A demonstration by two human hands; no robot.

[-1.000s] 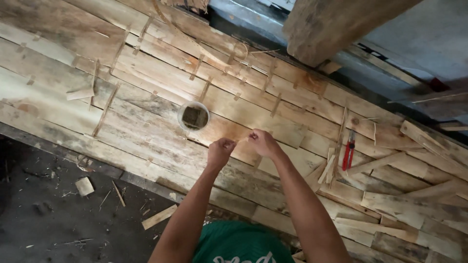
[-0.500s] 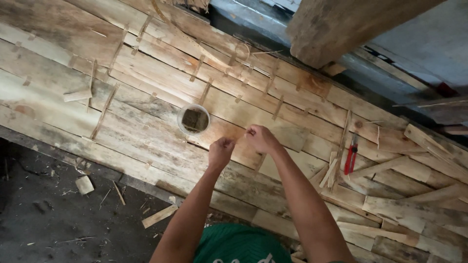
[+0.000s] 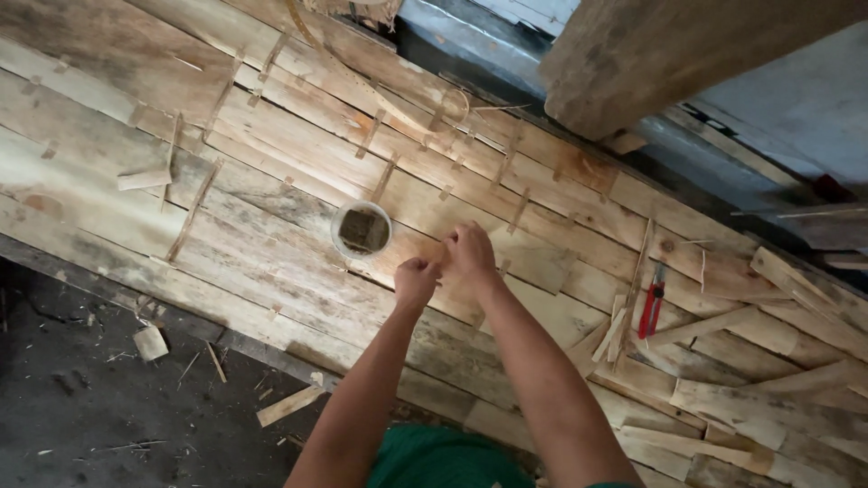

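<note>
A: Item one, hands?
B: Left hand point(image 3: 416, 282) and right hand point(image 3: 470, 250), centre of the frame, side by side over the planks point(image 3: 271, 163). Both have fingers curled narrow, tips drawn together. Whether they pinch anything, I cannot tell; whatever might be there is too small to see.

A: Nearest thing?
B: Cup point(image 3: 363, 229), round, pale rim, dark contents. It stands upright on the planks just left of the hands, not touching them.

A: Surface?
B: Rough pale wooden planks laid edge to edge, running from upper left to lower right. Short thin wood slips lie across the seams in several places. One small loose block point(image 3: 143, 179) lies at the left.

A: Tools?
B: Pliers point(image 3: 651, 303), red handles, right of centre, well apart from the hands, lying on the planks among loose slats point(image 3: 615, 334).

A: Further out?
B: Offcuts point(image 3: 768, 398) heaped at lower right. Thick beam point(image 3: 651, 63) at upper right, slanting across the top. Dark floor point(image 3: 90, 425) at lower left, carrying a wood chip point(image 3: 150, 342) and a short stick point(image 3: 289, 406). Green garment point(image 3: 443, 459) at the bottom edge, between the forearms.
</note>
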